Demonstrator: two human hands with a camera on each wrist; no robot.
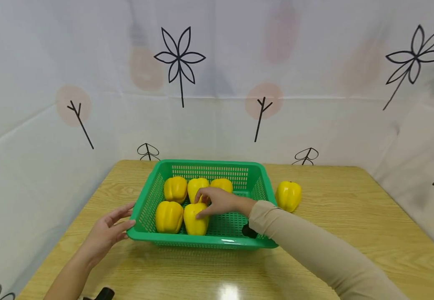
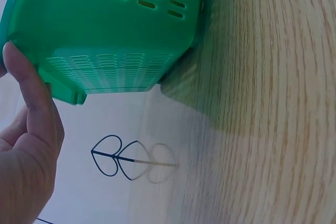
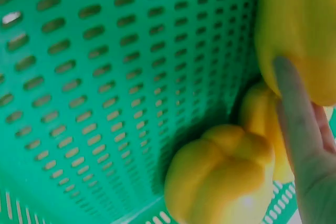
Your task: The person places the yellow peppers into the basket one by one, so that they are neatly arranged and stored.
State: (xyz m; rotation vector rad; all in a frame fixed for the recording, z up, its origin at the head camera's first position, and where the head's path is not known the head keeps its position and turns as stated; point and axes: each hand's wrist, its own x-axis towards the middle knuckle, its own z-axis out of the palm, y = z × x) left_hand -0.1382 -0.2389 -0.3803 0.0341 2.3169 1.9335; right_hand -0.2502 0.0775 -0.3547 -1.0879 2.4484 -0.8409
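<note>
Inside a green plastic basket [image 1: 209,239] lie several yellow bell peppers, in a back row and a front row. My right hand [image 1: 222,201] reaches in over the right side and holds the front-row bell pepper [image 1: 193,221] from above. In the right wrist view, a fingertip presses against that pepper's side, beside other bell peppers [image 3: 218,177]; the far fingers are partly hidden. At the basket's left front corner, my left hand [image 1: 106,232] grips the rim. The left wrist view shows its fingers [image 2: 32,85] at the rim's edge.
Another yellow bell pepper [image 1: 288,196] lies on the wooden table [image 1: 333,208], just right of the basket. A white patterned cloth [image 1: 217,83] hangs behind and along the sides. A black object [image 1: 104,294] pokes in at the bottom left.
</note>
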